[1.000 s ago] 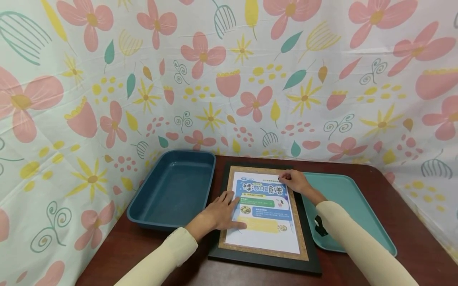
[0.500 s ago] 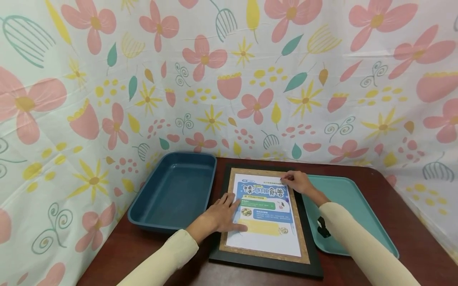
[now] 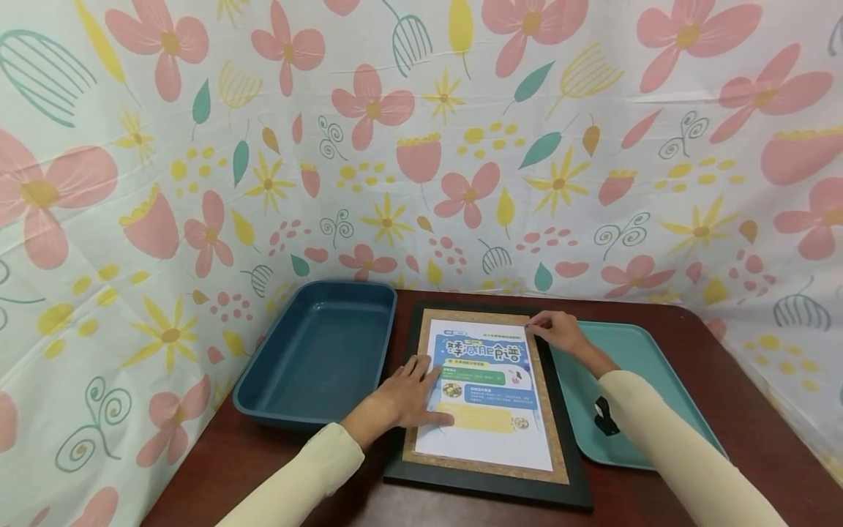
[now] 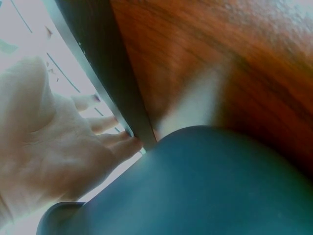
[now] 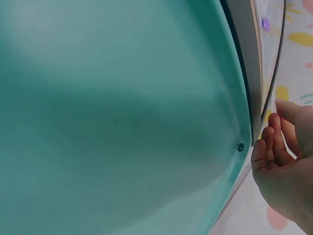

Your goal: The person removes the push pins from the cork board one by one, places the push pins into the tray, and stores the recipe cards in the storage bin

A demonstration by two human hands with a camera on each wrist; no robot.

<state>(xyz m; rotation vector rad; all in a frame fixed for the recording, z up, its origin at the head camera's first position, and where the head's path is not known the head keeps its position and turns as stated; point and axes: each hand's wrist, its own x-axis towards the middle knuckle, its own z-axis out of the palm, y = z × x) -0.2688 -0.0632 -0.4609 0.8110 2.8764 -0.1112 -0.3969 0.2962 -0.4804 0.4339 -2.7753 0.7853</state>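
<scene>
Cork board [image 3: 555,439]: speckled, matt, rough-looking. On it, a smooth printed paper sheet [image 3: 490,395]; around it, a smooth black frame [image 3: 487,483], material unclear. To its left, a dark blue plastic basin [image 3: 323,351], smooth with a soft sheen; to its right, a smooth teal plastic tray [image 3: 658,380]. Beneath it, a glossy wood-grained tabletop [image 4: 205,39]; behind it, matt, wrinkled printed cloth [image 3: 395,183].

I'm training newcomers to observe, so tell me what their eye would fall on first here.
Probably the floral cloth filling the head view's upper part. Then the printed sheet on the black-framed board below, the left hand across its left edge, the right hand at its upper right corner. The dark blue tray lies left of the board, the teal tray right.
</scene>
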